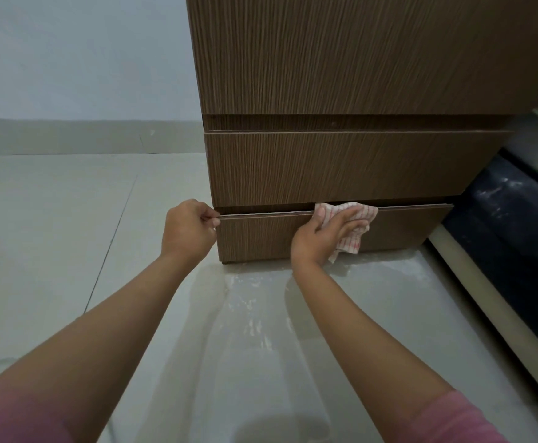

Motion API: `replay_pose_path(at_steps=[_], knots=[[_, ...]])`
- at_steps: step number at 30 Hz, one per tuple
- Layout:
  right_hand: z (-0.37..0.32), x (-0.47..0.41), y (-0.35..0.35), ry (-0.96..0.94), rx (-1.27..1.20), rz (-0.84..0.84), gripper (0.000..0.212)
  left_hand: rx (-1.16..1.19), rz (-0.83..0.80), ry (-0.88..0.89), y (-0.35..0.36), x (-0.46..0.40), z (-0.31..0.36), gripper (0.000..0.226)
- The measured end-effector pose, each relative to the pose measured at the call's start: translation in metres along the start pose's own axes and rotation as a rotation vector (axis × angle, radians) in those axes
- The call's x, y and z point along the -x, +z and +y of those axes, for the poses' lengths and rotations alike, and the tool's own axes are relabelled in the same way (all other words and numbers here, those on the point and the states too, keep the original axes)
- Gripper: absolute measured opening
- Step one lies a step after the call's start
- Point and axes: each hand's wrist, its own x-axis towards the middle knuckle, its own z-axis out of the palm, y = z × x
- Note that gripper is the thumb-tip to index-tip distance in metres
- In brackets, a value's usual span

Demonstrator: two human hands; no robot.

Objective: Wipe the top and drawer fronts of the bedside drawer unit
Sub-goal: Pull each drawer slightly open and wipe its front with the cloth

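Right hand (pixel 322 236) presses checked cloth (pixel 354 228) on woodgrain bottom drawer (pixel 398 230); wet floor, perhaps.

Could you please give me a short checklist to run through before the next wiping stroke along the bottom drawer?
1. Cloth in hand: ok. The right hand holds the pink-and-white checked cloth.
2. Cloth on the surface: ok. It lies over the top edge of the brown wood-grain bottom drawer front.
3. Drawer steadied: ok. The left hand pinches the drawer's top left corner.
4. Path to the right: ok. Nothing lies along the edge towards the dark bed base.
5. Middle drawer front already wiped: cannot tell.
6. Glossy pale tiled floor dry: cannot tell; it only shows shine.
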Motion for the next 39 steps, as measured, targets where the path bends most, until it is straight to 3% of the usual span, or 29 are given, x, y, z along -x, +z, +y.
replay_pose_path(at_steps=[12, 22, 30, 34, 39], knots=[[-0.002, -0.01, -0.004, 0.047, -0.016, 0.037, 0.059, 0.017, 0.046, -0.049, 0.006, -0.003, -0.001, 0.009], [-0.006, -0.012, -0.025, 0.174, -0.193, 0.087, 0.041, 0.01, 0.074, -0.048, 0.006, 0.007, 0.004, 0.014], [-0.006, 0.005, -0.042, 0.084, -0.143, -0.071, 0.016, 0.033, 0.096, -0.03, 0.001, 0.02, 0.028, 0.018], [-0.01, 0.018, -0.052, 0.037, -0.174, -0.271, 0.016, 0.13, 0.002, 0.079, -0.005, 0.024, 0.047, 0.012], [-0.02, 0.031, -0.062, -0.088, -0.187, -0.524, 0.013, 0.188, -0.128, 0.2, -0.01, 0.026, 0.064, 0.021]])
